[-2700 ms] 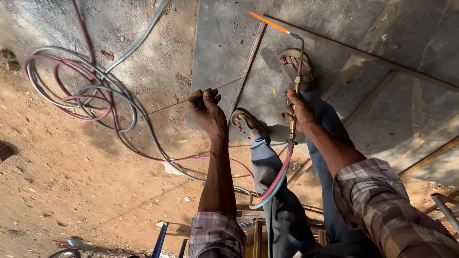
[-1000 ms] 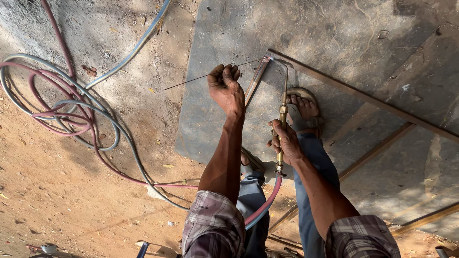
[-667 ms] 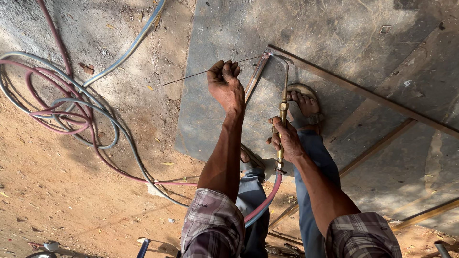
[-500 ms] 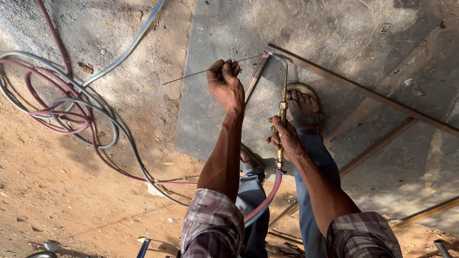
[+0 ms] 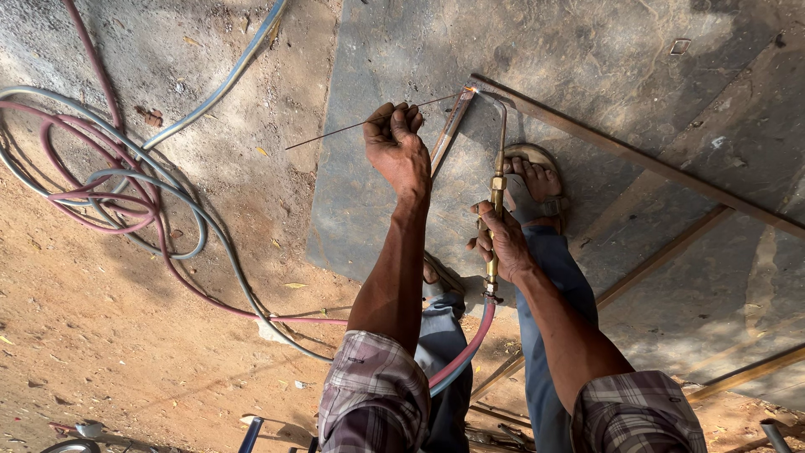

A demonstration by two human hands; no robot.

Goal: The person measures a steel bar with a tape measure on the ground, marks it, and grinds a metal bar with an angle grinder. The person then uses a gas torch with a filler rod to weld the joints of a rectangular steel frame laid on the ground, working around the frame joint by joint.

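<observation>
My left hand (image 5: 398,147) is closed around a thin metal filler rod (image 5: 335,132) whose tip reaches the corner joint of a metal angle frame (image 5: 620,151) lying on a grey steel sheet (image 5: 402,50). A brass gas torch (image 5: 496,193) is gripped in my right hand (image 5: 503,243), with its curved nozzle pointing at that same corner, where a small bright spot shows. A red hose (image 5: 465,352) runs back from the torch between my legs. My sandalled foot (image 5: 532,180) rests on the sheet beside the torch.
Coiled red and grey hoses (image 5: 126,201) lie on the sandy ground at the left. More metal bars (image 5: 662,260) cross the sheet at the right. Pipe ends and scrap (image 5: 251,432) show near the bottom edge.
Since the earliest frame both hands moved forward to the frame corner and the torch tip came down onto the joint. Over the last second the hands have held almost still.
</observation>
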